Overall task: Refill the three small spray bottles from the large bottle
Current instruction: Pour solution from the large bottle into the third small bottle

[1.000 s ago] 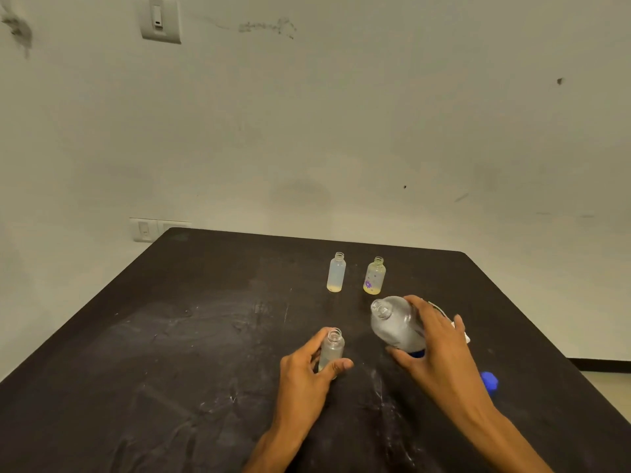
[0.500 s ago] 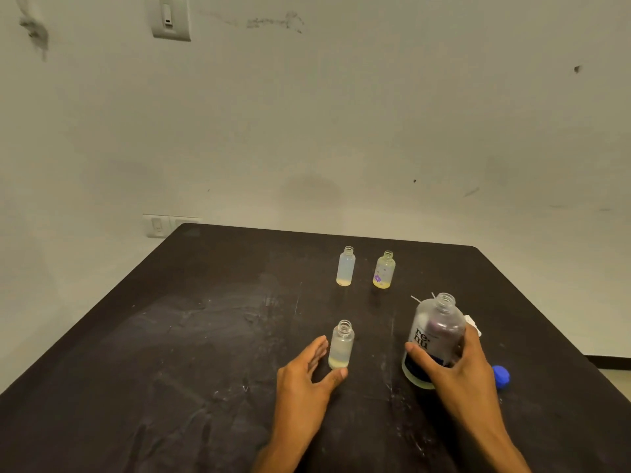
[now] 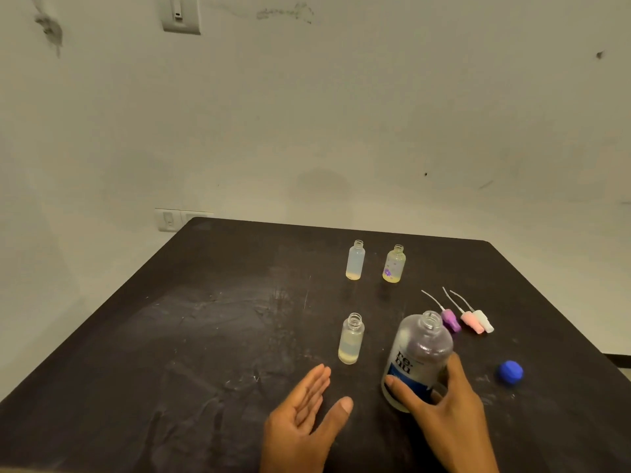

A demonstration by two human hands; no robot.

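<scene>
The large clear bottle (image 3: pixel 418 358) with a blue label stands upright and uncapped on the black table (image 3: pixel 205 336); my right hand (image 3: pixel 444 407) wraps its lower part. Left of it, an uncapped small bottle (image 3: pixel 351 339) holds some yellowish liquid. My left hand (image 3: pixel 307 414) rests open just below and left of that bottle, apart from it. Two more uncapped small bottles stand farther back: a frosted one (image 3: pixel 355 260) and one with a purple flower (image 3: pixel 394 264).
Three spray heads with thin tubes lie behind the large bottle: purple (image 3: pixel 450 319), pink (image 3: pixel 470 321) and white (image 3: pixel 485 320). A blue cap (image 3: pixel 510 371) lies at the right. The table's right edge is near the cap. A wall stands behind.
My right hand has tipped the large bottle back upright and set it on the table. My left hand has let go of the near small bottle and drawn back, open.
</scene>
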